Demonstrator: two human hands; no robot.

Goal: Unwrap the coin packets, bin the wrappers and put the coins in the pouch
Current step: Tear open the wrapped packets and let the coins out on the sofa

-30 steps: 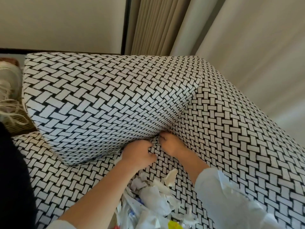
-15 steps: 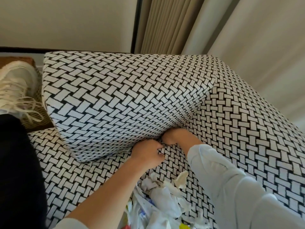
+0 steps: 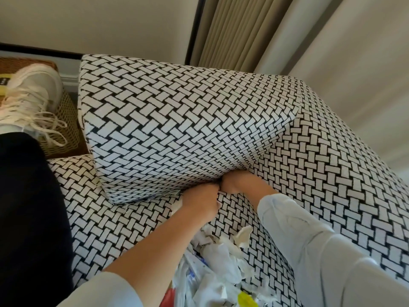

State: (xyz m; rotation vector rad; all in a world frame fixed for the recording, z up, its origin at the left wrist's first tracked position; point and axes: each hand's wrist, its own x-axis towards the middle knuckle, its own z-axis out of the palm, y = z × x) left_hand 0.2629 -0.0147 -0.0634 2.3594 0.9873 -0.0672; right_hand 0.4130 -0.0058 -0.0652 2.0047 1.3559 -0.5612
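My left hand [image 3: 200,201] and my right hand [image 3: 235,183] are curled into fists, knuckles touching, on the patterned sofa seat [image 3: 332,196] right at the lower edge of the back cushion [image 3: 177,120]. Their fingers point away from me, and what they pinch between them is mostly hidden. A white paper edge of a coin packet [image 3: 177,204] shows at the left side of my left hand. A heap of crumpled white wrappers [image 3: 219,260] lies just behind my wrists. No coins or pouch are in view.
A wicker basket [image 3: 66,120] with a white laced shoe [image 3: 28,100] stands left of the cushion. A dark garment [image 3: 28,218] fills the left edge. Beige curtains [image 3: 332,52] hang behind the sofa. Red and yellow packaging [image 3: 245,300] shows among the wrappers.
My two hands have closed the gap between them and now touch, a little further under the cushion's edge. My view has swung left, showing more of the shoe and basket.
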